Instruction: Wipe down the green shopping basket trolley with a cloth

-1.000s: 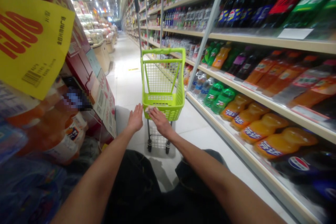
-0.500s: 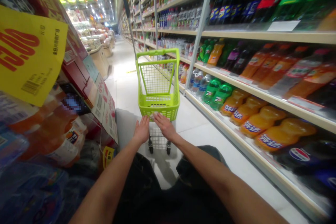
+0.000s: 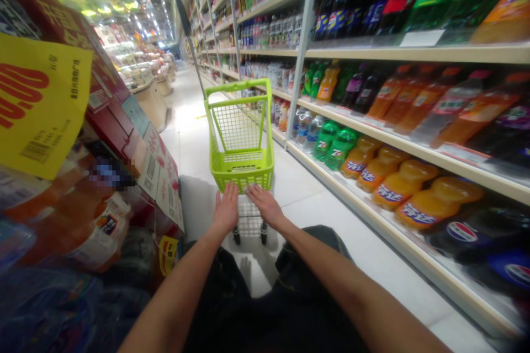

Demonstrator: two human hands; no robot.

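Note:
A small lime-green shopping cart with a lattice basket stands on the aisle floor in front of me. My left hand is open, fingers stretched forward over the near lower wall of the basket. My right hand is open too, fingers extended and slanting left at the same wall. A small pale bit shows by the right fingertips, too blurred to name. Whether either hand touches the plastic, I cannot tell. Below the hands is the cart's wire lower rack, with dark casters at its sides.
Along the right run shelves of drink bottles, with orange soda bottles on the lowest. To the left are stacked cartons, bottled drinks and a yellow price sign. The pale tiled aisle stretches ahead. A thin pole rises beside the cart.
The cart and shelves have shifted left in view. My hands sit slightly lower, the right a little farther right. The left fingertips now overlap the basket's near wall.

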